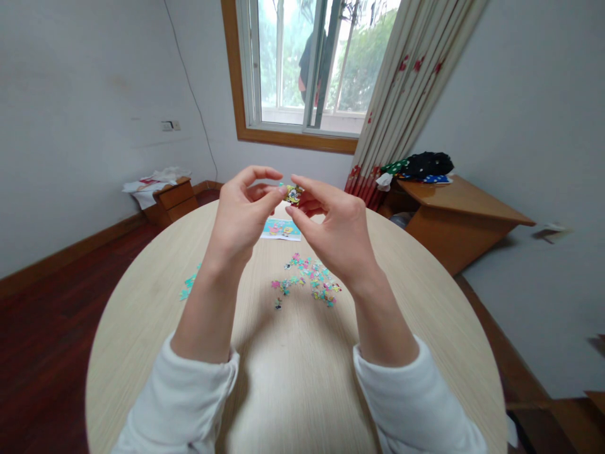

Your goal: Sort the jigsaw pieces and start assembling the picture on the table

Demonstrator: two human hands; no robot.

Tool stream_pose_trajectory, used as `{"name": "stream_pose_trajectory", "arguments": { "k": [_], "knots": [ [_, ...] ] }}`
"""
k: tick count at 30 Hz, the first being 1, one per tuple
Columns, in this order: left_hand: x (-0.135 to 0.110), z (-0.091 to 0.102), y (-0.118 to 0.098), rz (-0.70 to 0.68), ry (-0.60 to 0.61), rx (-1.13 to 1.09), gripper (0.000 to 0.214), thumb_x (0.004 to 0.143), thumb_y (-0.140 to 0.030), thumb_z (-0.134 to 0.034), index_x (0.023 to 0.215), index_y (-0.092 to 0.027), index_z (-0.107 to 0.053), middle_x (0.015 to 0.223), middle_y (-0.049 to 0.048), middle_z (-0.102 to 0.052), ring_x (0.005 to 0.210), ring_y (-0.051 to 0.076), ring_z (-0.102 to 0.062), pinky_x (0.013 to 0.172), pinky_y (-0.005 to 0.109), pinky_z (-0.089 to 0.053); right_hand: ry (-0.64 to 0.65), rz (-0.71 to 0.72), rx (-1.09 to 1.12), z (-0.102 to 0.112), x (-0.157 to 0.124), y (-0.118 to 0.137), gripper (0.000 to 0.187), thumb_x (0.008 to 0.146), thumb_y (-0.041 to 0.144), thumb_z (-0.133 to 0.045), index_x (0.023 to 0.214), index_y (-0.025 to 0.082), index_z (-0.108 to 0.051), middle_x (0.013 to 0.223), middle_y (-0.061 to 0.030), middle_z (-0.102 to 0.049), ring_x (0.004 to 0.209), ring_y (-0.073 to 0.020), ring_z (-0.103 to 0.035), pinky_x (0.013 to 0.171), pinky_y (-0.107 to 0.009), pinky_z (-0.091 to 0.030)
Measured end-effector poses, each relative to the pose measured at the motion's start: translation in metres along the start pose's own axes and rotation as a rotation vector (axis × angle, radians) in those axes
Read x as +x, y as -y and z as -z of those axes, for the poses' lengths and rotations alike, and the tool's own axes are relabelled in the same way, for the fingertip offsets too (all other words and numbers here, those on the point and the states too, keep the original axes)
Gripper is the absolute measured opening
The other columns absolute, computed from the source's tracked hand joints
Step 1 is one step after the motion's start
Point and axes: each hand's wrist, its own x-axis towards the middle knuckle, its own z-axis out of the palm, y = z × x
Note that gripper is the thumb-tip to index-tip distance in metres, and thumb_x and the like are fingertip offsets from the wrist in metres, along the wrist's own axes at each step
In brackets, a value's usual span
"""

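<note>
view: head camera, looking over both my forearms
left hand [243,217]: raised above the table [293,384], just left of frame centre; fingers [258,172] curled in, thumb and forefinger pinched on the puzzle piece [293,194]
right hand [331,230]: raised, just right of centre; fingers [312,186] pinched on the same piece from the other side
puzzle piece: small, yellow print, in the air between both sets of fingertips, centre frame, clear of the table
loose pieces [309,284]: scattered on the table below my hands, centre
stray pieces [189,287]: few, left of my left wrist
printed sheet [282,229]: flat on the table behind my hands, partly hidden
desk [454,208]: right of frame, clothes on top
cabinet [174,198]: left of frame, against the wall
</note>
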Motion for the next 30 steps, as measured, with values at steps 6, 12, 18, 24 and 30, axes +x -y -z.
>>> {"name": "stream_pose_trajectory", "arguments": {
  "k": [6,12,18,24,30],
  "knots": [
    [0.0000,0.0011,0.0013,0.000,0.018,-0.005,0.019,0.067,-0.024,-0.073,0.079,-0.020,-0.058,0.057,-0.0044,-0.055,0.052,0.009,-0.055,0.047,0.021,-0.042,-0.003,-0.004,-0.001,-0.0008,0.0002,-0.0005,0.034,0.081,0.018,-0.056,0.114,0.019,-0.064,0.098,-0.0048,-0.070,0.074,-0.0130,-0.064,0.075,-0.030,-0.055],
    [-0.0007,0.0014,0.0005,0.007,0.028,-0.017,0.020,0.067,-0.025,-0.074,0.079,-0.020,-0.058,0.057,-0.0042,-0.055,0.052,0.010,-0.055,0.047,0.021,-0.042,0.008,-0.021,0.013,0.0005,-0.0002,0.0000,0.036,0.080,0.016,-0.056,0.115,0.019,-0.064,0.098,-0.0046,-0.070,0.077,-0.0142,-0.064,0.076,-0.031,-0.054],
    [-0.0011,0.0013,-0.0012,0.025,0.031,-0.032,0.020,0.066,-0.024,-0.074,0.079,-0.021,-0.058,0.057,-0.0045,-0.053,0.051,0.009,-0.053,0.046,0.021,-0.040,0.018,-0.030,0.020,0.0018,0.0000,0.0013,0.036,0.079,0.015,-0.057,0.114,0.020,-0.065,0.098,-0.0042,-0.070,0.078,-0.0140,-0.064,0.076,-0.030,-0.054],
    [-0.0009,0.0001,-0.0023,0.044,0.011,-0.044,0.020,0.066,-0.022,-0.074,0.079,-0.020,-0.058,0.058,-0.0046,-0.054,0.050,0.008,-0.052,0.045,0.020,-0.039,0.007,-0.027,0.019,0.0014,0.0006,0.0018,0.036,0.079,0.015,-0.057,0.114,0.019,-0.064,0.099,-0.0046,-0.070,0.077,-0.0139,-0.065,0.076,-0.030,-0.054],
    [-0.0012,-0.0009,-0.0029,0.033,0.016,-0.045,0.022,0.067,-0.025,-0.075,0.080,-0.020,-0.057,0.057,-0.0049,-0.053,0.050,0.008,-0.051,0.045,0.020,-0.039,0.004,-0.017,0.024,0.0008,0.0005,0.0016,0.036,0.080,0.015,-0.058,0.115,0.019,-0.064,0.100,-0.0052,-0.069,0.078,-0.0141,-0.065,0.076,-0.030,-0.054]
  ]
}}
